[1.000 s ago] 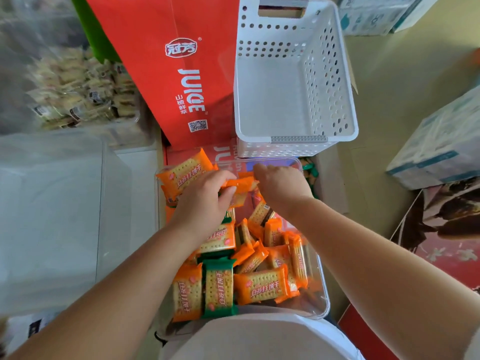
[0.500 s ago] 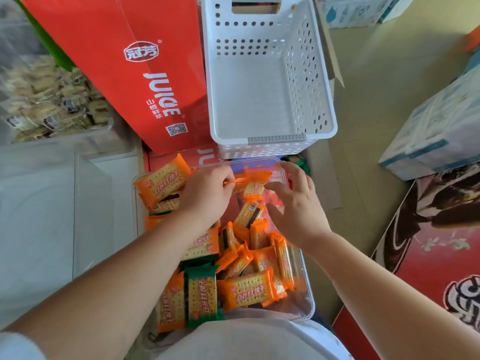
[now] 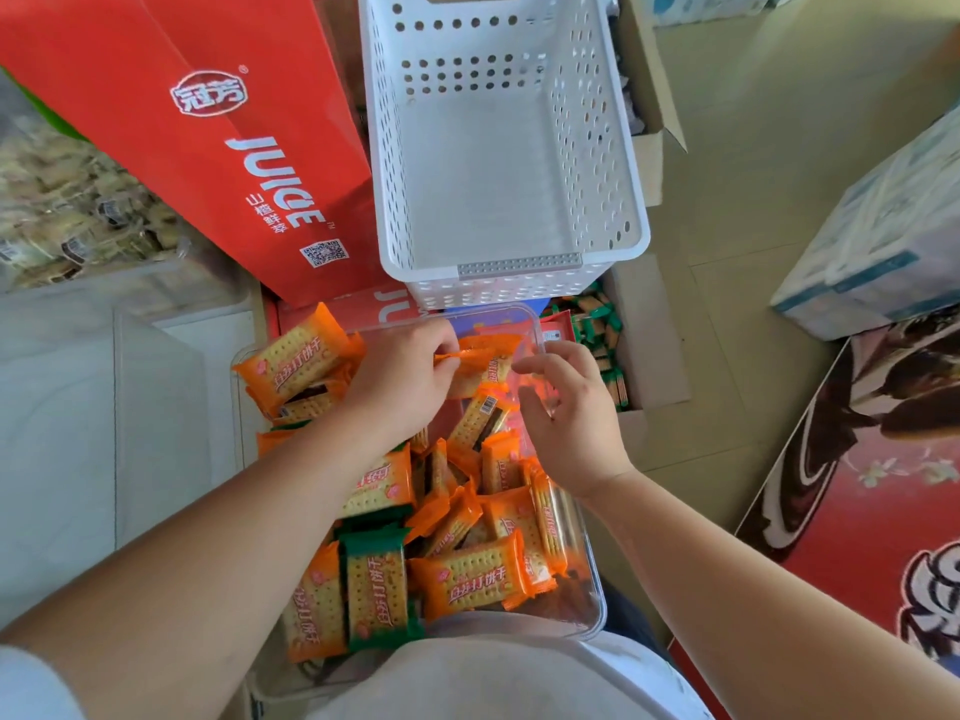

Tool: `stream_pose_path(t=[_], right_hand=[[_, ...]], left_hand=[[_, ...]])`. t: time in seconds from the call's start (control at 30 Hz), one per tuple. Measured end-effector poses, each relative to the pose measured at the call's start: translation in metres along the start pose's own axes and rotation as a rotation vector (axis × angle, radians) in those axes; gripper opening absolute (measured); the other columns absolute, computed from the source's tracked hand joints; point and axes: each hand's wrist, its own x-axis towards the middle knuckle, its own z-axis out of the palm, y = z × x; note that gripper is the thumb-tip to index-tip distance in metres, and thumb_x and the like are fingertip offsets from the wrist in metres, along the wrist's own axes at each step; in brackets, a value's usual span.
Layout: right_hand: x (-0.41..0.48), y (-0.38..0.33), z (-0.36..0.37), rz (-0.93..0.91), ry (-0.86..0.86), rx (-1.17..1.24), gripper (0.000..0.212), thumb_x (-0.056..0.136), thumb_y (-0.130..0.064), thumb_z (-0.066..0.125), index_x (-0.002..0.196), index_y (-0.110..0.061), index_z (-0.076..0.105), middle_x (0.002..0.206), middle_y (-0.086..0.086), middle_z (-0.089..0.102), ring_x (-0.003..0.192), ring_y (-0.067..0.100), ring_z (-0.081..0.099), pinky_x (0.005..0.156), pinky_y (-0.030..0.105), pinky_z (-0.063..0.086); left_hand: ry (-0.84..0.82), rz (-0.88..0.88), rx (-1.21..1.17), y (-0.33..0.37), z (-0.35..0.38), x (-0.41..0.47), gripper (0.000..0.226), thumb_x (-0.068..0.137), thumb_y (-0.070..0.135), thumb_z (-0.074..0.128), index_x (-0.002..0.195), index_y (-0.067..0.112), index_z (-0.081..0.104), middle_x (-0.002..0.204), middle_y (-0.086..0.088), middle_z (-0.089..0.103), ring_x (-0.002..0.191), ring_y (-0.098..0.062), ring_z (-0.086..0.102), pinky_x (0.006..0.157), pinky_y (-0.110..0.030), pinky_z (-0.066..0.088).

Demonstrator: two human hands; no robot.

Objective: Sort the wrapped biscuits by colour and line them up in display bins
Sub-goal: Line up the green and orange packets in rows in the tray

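Right hand (image 3: 569, 418) has let go, fingers spread just right of the orange biscuit packet (image 3: 480, 366), now pinched by the left hand (image 3: 400, 376) alone above the clear bin (image 3: 597, 605), likely ready for placing.

A clear bin (image 3: 589, 584) holds a loose heap of orange packets (image 3: 478, 574), lying flat, tilted and on edge, each showing a pale square biscuit. 1 green packet (image 3: 376, 589) lies flat near its near end. The far orange packet (image 3: 480, 363) is pinched by the left hand (image 3: 400, 376) above the heap. A white perforated basket (image 3: 587, 148) stands just beyond the bin.
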Motion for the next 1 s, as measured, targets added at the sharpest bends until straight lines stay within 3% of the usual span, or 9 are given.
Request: stream_pose_path(t=[0.17,0.27,0.37,0.47,0.53,0.63,0.8,0.9,1.0], right_hand=[[0.001,0.002,0.001,0.004,-0.028,0.025,0.02,0.095,-0.013,0.063,0.113,-0.018,0.069,0.12,-0.007,0.05,0.096,0.007,0.051,0.079,0.043,0.056],[0.001,0.004,0.001,0.005,-0.036,0.036,0.022,0.095,-0.014,0.062,0.116,-0.019,0.068,0.121,-0.007,0.051,0.093,0.012,0.053,0.076,0.044,0.055],[-0.003,0.007,-0.003,0.016,-0.078,0.136,0.032,0.099,-0.016,0.059,0.128,-0.029,0.061,0.127,-0.015,0.051,0.109,0.001,0.053,0.084,0.032,0.054],[-0.012,0.011,-0.009,0.095,-0.155,0.25,0.051,0.103,-0.02,0.055,0.148,-0.037,0.04,0.137,-0.032,0.043,0.123,-0.008,0.047,0.096,0.014,0.046],[-0.016,0.012,-0.012,0.177,-0.185,0.289,0.055,0.103,-0.027,0.055,0.153,-0.032,0.033,0.134,-0.029,0.047,0.119,-0.013,0.048,0.09,0.004,0.042],[-0.018,0.014,-0.009,0.212,-0.184,0.284,0.046,0.102,-0.031,0.055,0.147,-0.024,0.045,0.125,-0.025,0.054,0.11,-0.015,0.052,0.083,0.005,0.043],[-0.017,0.019,-0.002,0.217,-0.18,0.264,0.044,0.102,-0.036,0.051,0.144,-0.022,0.047,0.134,-0.006,0.057,0.116,-0.001,0.054,0.093,0.021,0.045],[-0.017,0.018,-0.004,0.216,-0.188,0.264,0.04,0.104,-0.031,0.051,0.144,-0.024,0.046,0.135,-0.006,0.056,0.117,-0.003,0.052,0.095,0.02,0.043],[-0.017,0.017,-0.004,0.219,-0.201,0.255,0.044,0.105,-0.034,0.05,0.146,-0.023,0.044,0.138,-0.005,0.055,0.12,0.006,0.053,0.1,0.03,0.045]], left_hand=[[0.004,0.055,0.124,-0.002,0.004,-0.002,0.009,0.085,0.007,0.072,0.08,0.011,0.067,0.083,-0.002,0.064,0.077,-0.025,0.059,0.064,-0.03,0.037],[0.016,0.1,0.347,-0.007,0.012,-0.003,0.013,0.083,0.004,0.071,0.075,0.008,0.062,0.08,-0.009,0.057,0.066,-0.035,0.058,0.051,-0.037,0.044],[0.049,0.186,0.463,-0.01,0.015,-0.004,0.016,0.079,0.005,0.077,0.081,0.005,0.061,0.077,-0.012,0.057,0.055,-0.035,0.057,0.042,-0.033,0.039],[0.1,0.191,0.483,-0.01,0.012,-0.006,0.022,0.079,0.01,0.081,0.076,0.007,0.059,0.068,-0.012,0.059,0.05,-0.035,0.057,0.042,-0.03,0.036],[0.117,0.152,0.483,-0.008,0.011,-0.012,0.029,0.079,0.012,0.082,0.071,0.01,0.055,0.058,-0.009,0.055,0.046,-0.033,0.054,0.042,-0.028,0.034],[0.068,0.146,0.416,0.003,0.016,-0.028,0.029,0.086,0.022,0.078,0.067,0.013,0.058,0.058,-0.006,0.058,0.049,-0.033,0.057,0.045,-0.029,0.037],[-0.275,-0.046,0.361,0.009,0.038,-0.044,0.024,0.096,0.043,0.059,0.106,0.023,0.071,0.091,-0.002,0.071,0.088,-0.029,0.068,0.067,-0.033,0.047],[-0.381,-0.131,0.451,0.007,0.048,-0.036,0.054,0.09,0.054,0.062,0.139,0.031,0.056,0.102,-0.001,0.072,0.099,-0.03,0.067,0.074,-0.034,0.05],[-0.473,-0.184,0.498,0.008,0.055,-0.026,0.064,0.09,0.054,0.062,0.146,0.027,0.048,0.111,-0.005,0.071,0.106,-0.031,0.065,0.079,-0.035,0.05]])
